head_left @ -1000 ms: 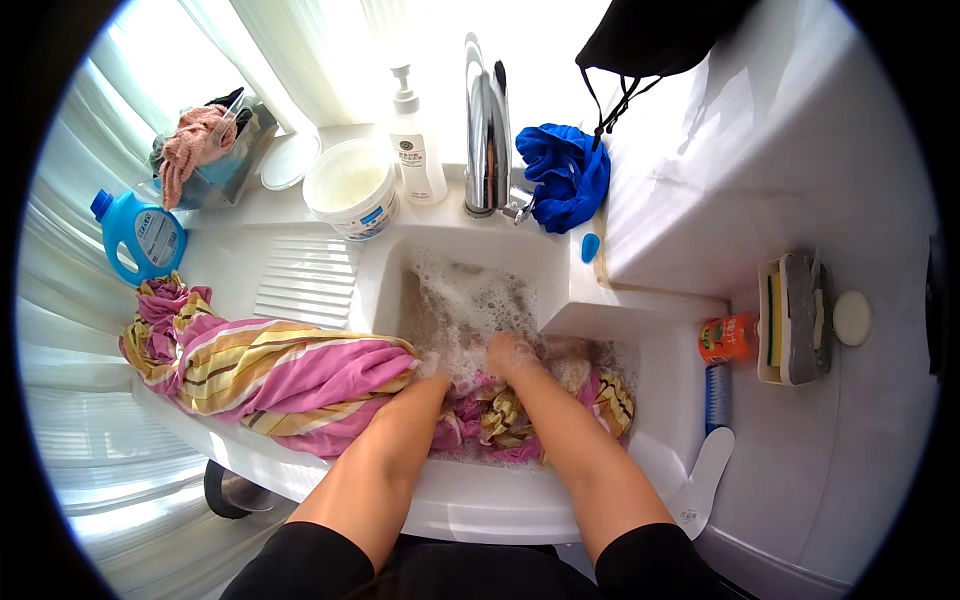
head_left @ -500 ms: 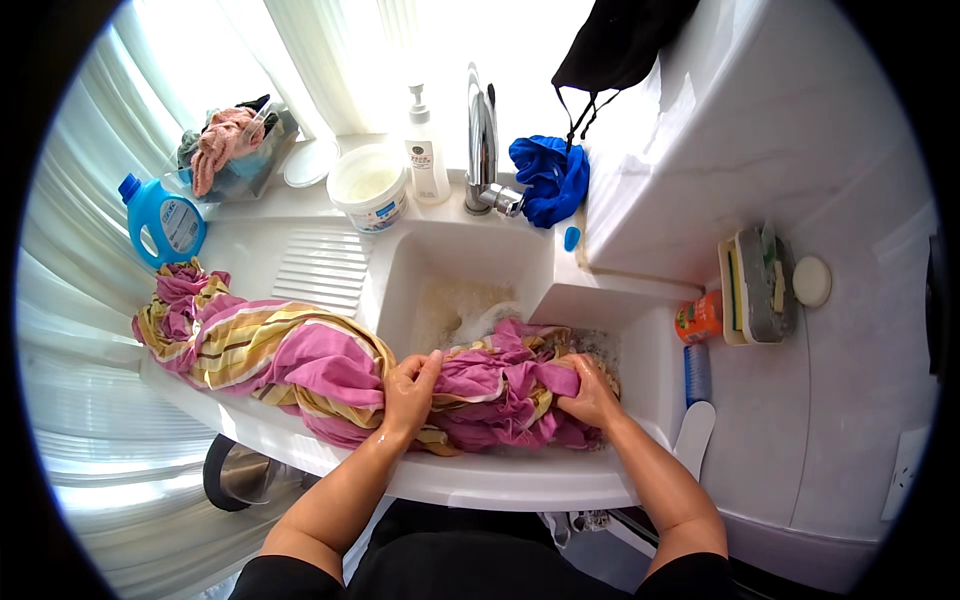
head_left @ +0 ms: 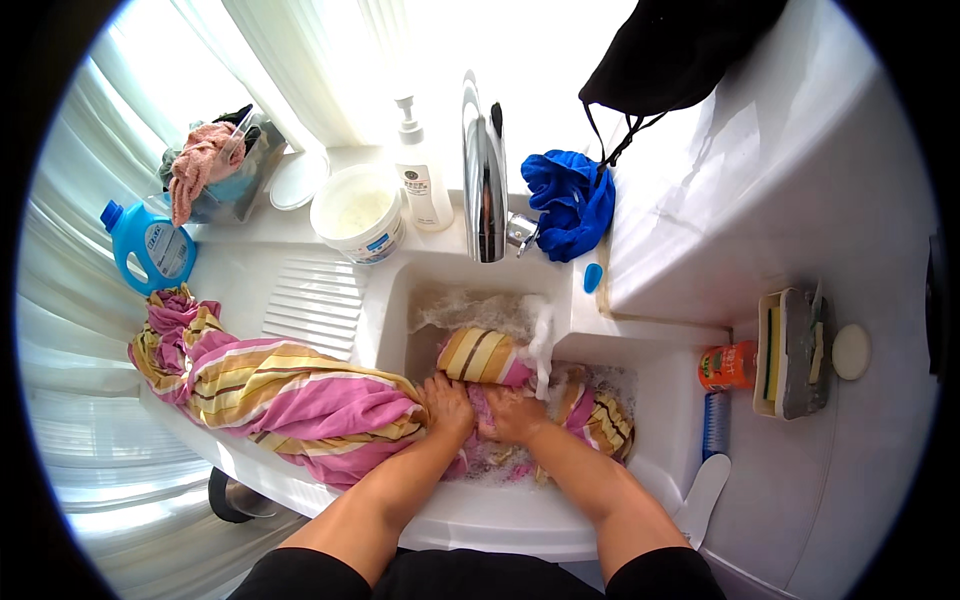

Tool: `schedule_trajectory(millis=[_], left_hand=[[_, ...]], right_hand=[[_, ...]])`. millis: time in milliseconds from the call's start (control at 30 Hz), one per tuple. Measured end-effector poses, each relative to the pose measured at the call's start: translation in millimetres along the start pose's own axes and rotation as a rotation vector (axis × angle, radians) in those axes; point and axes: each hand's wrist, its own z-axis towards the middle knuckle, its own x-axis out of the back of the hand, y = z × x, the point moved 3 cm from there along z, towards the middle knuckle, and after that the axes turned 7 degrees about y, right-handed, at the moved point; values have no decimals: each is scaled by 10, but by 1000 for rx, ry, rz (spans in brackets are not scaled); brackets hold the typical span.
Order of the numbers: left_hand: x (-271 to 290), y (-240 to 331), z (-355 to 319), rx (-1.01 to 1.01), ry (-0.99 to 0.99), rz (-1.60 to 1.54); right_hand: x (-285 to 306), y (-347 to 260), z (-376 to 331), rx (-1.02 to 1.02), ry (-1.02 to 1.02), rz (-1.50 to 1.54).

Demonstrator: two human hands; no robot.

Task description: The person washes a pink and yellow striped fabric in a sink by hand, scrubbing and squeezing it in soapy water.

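Note:
A long pink cloth with yellow, brown and white stripes runs from the left worktop into the white sink. Part of it lies in soapy water, where one striped bulge rises above the surface. My left hand grips the cloth at the sink's left side. Close beside it, my right hand is closed on a pink fold at the water's surface; its fingertips are partly hidden. More of the same cloth shows wet to the right of my right wrist. White foam clings along the basin's inner ledge.
A chrome tap stands behind the basin, beside a pump bottle, a white tub and blue cloth. A blue detergent bottle is at left. Rightward lie an orange container, a brush and a sponge holder.
My right hand has moved left, close to my left hand, and both have gone lower into the basin. Cloth now bulges up from the water, and foam has gathered. The view has shifted slightly.

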Motion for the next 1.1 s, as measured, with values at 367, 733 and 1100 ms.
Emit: schedule_trajectory(millis=[367,733,1100], left_hand=[[-1191,-357,486,-193,-234,-40],[350,-154,64,251,-563,-1027],[1224,-175,-554,33,-86,-986]], right_hand=[[79,227,850,-570,-549,162],[1694,-529,493,-403,-125,139],[1838,-670,114,-141,218,88]])
